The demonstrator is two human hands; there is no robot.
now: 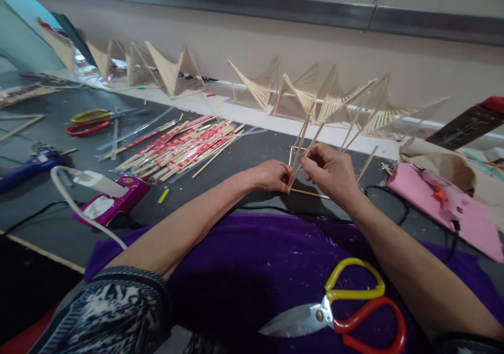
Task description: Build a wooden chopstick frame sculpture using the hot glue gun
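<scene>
My left hand (272, 176) and my right hand (331, 171) meet over the dark table (236, 170), both closed on a frame of thin wooden sticks (305, 144) that fans upward from between the fingers. One stick lies flat below my right hand. A pile of wrapped and bare chopsticks (179, 146) lies to the left of my hands. Scissors with yellow and red handles (338, 312) rest on the purple cloth (244, 259) in my lap.
Several finished stick models (307, 94) line the wall on a white strip. A second pair of scissors (92, 122), a blue glue gun (27, 166) and a magenta device (112, 199) with a white cable sit at left. A pink cloth (449, 201) lies at right.
</scene>
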